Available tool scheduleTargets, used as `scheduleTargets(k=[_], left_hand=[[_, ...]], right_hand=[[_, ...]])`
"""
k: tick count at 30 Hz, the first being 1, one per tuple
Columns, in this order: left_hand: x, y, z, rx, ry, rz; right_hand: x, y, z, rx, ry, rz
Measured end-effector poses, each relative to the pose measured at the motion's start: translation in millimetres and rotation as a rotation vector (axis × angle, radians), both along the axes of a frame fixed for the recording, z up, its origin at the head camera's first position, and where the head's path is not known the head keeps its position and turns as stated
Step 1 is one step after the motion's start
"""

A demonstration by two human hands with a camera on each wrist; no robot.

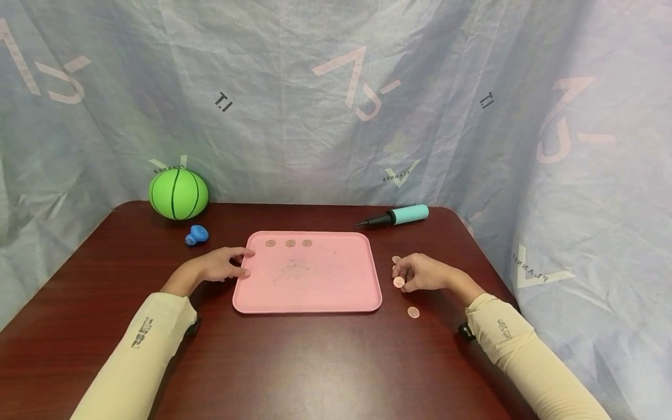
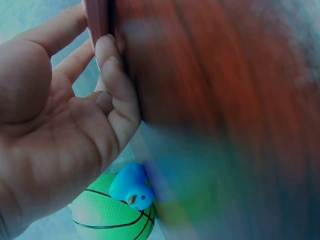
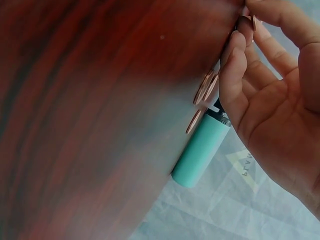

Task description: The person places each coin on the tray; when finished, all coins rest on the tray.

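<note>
A pink tray [image 1: 315,300] lies on the table, with three copper-coloured coins in a row near its far edge, the leftmost coin [image 1: 270,243] by the far left corner. My left hand [image 1: 216,265] rests its thumb and fingertips on the tray's left rim; some fingers bend under in the left wrist view. Right of the tray, my right hand [image 1: 424,273] pinches a copper-coloured coin [image 1: 399,282] between thumb and fingers. Just beyond that hand another coin [image 1: 396,259] lies on the table, and a further coin [image 1: 413,312] is nearer the front. In the right wrist view, several coins [image 3: 203,87] show beside the fingers.
A green ball [image 1: 178,194] stands at the back left, with a blue toy duck [image 1: 196,235] in front of it. Beyond the tray's far right corner lies a turquoise and black hand pump [image 1: 410,214]. A printed grey cloth [image 1: 283,146] hangs behind the dark red table [image 1: 315,361].
</note>
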State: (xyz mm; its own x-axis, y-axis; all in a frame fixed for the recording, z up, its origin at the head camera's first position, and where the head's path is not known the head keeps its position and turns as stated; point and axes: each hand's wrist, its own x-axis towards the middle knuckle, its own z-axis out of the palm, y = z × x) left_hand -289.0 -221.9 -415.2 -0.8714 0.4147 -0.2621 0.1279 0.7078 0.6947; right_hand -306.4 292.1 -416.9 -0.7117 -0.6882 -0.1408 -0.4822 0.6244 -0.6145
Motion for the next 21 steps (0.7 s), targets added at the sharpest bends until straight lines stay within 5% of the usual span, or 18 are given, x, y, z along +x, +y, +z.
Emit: scheduleTargets(k=[21], left_hand=[[-1.3,-1.0,-2.2,-0.029,-0.010,0.017]], right_hand=[[-6.1,-8.3,3.1,0.061,0.103,-0.036]])
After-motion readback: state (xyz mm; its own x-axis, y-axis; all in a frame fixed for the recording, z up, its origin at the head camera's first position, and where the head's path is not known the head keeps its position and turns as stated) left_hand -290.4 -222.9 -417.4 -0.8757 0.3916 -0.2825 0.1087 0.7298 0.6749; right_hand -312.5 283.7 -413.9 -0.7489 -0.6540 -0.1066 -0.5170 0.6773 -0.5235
